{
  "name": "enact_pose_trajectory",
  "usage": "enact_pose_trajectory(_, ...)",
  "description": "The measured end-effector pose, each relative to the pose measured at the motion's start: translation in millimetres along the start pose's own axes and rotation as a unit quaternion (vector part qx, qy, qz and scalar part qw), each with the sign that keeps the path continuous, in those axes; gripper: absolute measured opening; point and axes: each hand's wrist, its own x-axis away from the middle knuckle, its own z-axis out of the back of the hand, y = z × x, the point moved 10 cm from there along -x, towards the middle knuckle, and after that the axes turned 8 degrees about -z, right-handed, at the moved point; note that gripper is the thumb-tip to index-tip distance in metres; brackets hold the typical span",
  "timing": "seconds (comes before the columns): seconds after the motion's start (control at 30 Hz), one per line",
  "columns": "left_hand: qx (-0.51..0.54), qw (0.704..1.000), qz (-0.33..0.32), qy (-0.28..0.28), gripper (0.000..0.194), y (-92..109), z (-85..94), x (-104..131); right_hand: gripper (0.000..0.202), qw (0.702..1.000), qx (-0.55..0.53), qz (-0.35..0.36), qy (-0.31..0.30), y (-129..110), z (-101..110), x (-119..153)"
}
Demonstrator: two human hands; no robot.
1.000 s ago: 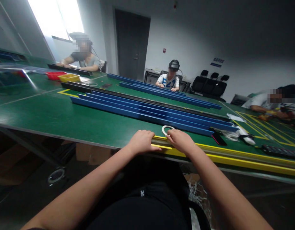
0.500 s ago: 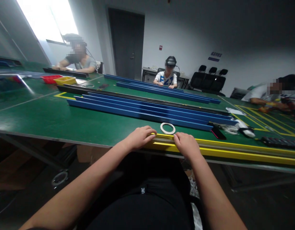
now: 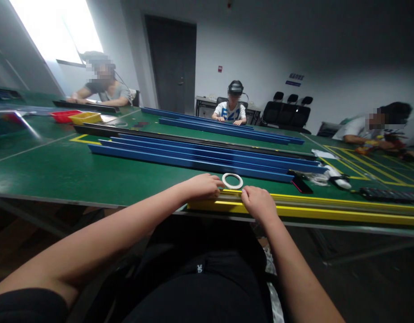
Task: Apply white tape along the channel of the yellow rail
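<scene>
A long yellow channel profile (image 3: 321,212) lies along the table's front edge, its left end in front of me. My right hand (image 3: 259,202) is closed over the channel's far side, thumb and fingers on its rim. Over the left end sits my left hand (image 3: 206,185), its fingers bent a little and apart. Its fingertips are at the channel's far edge, close to a white tape roll (image 3: 233,181). The roll lies flat just behind the channel. Whether the left fingertips touch the roll or a thin strip, I cannot tell.
Blue profiles (image 3: 193,161) and a black profile (image 3: 142,134) lie across the green table (image 3: 58,172). A phone (image 3: 301,184) and a power strip (image 3: 388,195) are at right. Red (image 3: 63,117) and yellow trays (image 3: 86,118) stand at left. Several people sit around the table.
My left hand has turned over the channel's end, its forearm swinging outward and its fingers moving closer to the tape roll. The right hand stays on the channel. The view has shifted slightly.
</scene>
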Motion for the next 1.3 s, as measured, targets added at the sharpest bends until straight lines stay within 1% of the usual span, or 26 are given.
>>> enact_pose_trajectory(0.1, 0.002, 0.997, -0.069, -0.018, 0.012, 15, -3.7, -6, 0.041, 1.0, -0.001, -0.002, 0.005, 1, 2, 0)
enact_pose_trajectory(0.3, -0.014, 0.997, -0.077, -0.025, 0.016, 18, -3.7, -9, 0.041, 1.0, -0.001, -0.002, 0.005, 1, 2, 1)
enact_pose_trajectory(0.47, 0.006, 0.997, -0.073, -0.015, 0.011, 17, -2.5, -7, 0.041, 1.0, -0.005, 0.0, 0.005, 0, 2, 1)
enact_pose_trajectory(0.6, 0.015, 0.997, -0.066, -0.031, 0.012, 16, -5.3, -8, 0.041, 1.0, -0.002, -0.003, 0.003, 1, 2, 1)
enact_pose_trajectory(0.7, -0.007, 0.996, -0.086, -0.038, 0.015, 17, -8.7, -7, 0.04, 1.0, -0.001, -0.001, 0.011, 1, 2, 2)
enact_pose_trajectory(0.77, -0.017, 0.994, -0.108, -0.03, 0.016, 17, -10.3, -5, 0.039, 1.0, -0.001, 0.0, 0.016, 1, 2, 2)
enact_pose_trajectory(0.9, -0.003, 0.988, -0.153, 0.007, 0.014, 19, -7.2, -1, 0.04, 1.0, 0.002, -0.001, 0.016, 1, 1, 2)
enact_pose_trajectory(0.97, 0.012, 0.987, -0.158, 0.011, 0.014, 20, -5.5, -1, 0.04, 1.0, 0.003, -0.001, 0.012, 1, 1, 2)
enact_pose_trajectory(1.1, 0.04, 0.988, -0.148, 0.0, 0.017, 22, -4.4, -3, 0.04, 1.0, 0.003, -0.004, 0.005, 1, 0, 2)
enact_pose_trajectory(1.3, 0.005, 0.981, -0.193, 0.019, 0.024, 27, -6.2, 1, 0.04, 1.0, 0.001, 0.0, 0.019, 0, 2, 3)
